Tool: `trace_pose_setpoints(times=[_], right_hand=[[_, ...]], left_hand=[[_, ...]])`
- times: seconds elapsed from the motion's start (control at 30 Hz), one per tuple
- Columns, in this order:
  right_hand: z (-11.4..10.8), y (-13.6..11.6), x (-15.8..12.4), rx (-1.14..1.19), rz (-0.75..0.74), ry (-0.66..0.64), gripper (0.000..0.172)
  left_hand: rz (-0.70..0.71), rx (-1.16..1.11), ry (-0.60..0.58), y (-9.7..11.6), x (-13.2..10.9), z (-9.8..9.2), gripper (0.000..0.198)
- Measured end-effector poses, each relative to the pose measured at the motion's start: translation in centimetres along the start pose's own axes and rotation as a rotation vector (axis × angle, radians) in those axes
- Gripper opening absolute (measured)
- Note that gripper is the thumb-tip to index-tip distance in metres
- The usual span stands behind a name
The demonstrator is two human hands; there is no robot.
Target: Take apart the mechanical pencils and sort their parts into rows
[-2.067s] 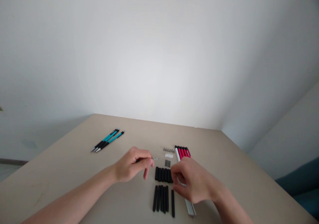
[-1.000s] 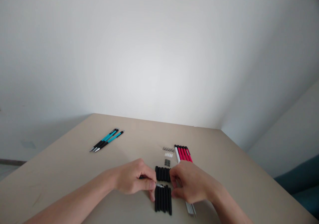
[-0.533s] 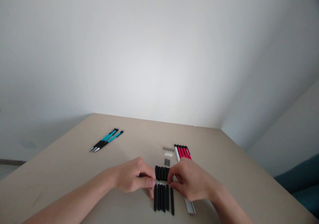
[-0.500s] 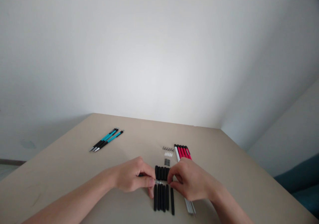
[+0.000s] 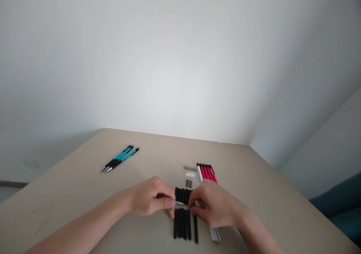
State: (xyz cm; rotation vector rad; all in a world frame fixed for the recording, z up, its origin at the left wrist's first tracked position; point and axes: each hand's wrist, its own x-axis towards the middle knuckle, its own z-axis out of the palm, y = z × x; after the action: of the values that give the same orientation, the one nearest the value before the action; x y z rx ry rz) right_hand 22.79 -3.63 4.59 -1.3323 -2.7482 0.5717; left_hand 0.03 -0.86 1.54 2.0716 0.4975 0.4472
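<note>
My left hand (image 5: 153, 197) is closed around a slender pen part (image 5: 179, 203), dark at the back, with a thin silvery front sticking out to the right. Close by on the right, my right hand (image 5: 210, 203) pinches at the far end of that silvery piece. Whatever lies between its fingertips is hidden. Beneath the fingers are two rows of black parts: short, thick tubes (image 5: 183, 194) behind and longer, thinner tubes (image 5: 182, 224) in front. One long black tube (image 5: 195, 229) lies apart, below my right hand.
Several red barrels and a white barrel (image 5: 200, 173) lie behind my right hand, partly covered. Thin silvery refills (image 5: 216, 237) show in front of it. Small springs (image 5: 190, 168), white pieces (image 5: 190, 175) and grey pieces (image 5: 188, 183) form rows. Blue-and-black pens (image 5: 124, 158) rest at back left.
The silvery front of the pen part has risen slightly away from the front row of black tubes. Both hands stay close together, with only small finger shifts.
</note>
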Motion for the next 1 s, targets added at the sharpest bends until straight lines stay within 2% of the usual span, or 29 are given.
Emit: trace_pose_setpoints(times=[0.17, 0.37, 1.0], right_hand=[[-0.27, 0.45, -0.41, -0.034, 0.054, -0.003, 0.015], [0.11, 0.97, -0.65, -0.026, 0.039, -0.099, 0.014], [0.25, 0.61, -0.31, -0.004, 0.079, -0.117, 0.015]], left_hand=[[0.006, 0.021, 0.024, -0.4, -0.04, 0.14, 0.032], [0.006, 0.042, 0.042, -0.49, -0.05, 0.15, 0.034], [-0.014, 0.112, 0.017, -0.83, -0.14, 0.19, 0.032]])
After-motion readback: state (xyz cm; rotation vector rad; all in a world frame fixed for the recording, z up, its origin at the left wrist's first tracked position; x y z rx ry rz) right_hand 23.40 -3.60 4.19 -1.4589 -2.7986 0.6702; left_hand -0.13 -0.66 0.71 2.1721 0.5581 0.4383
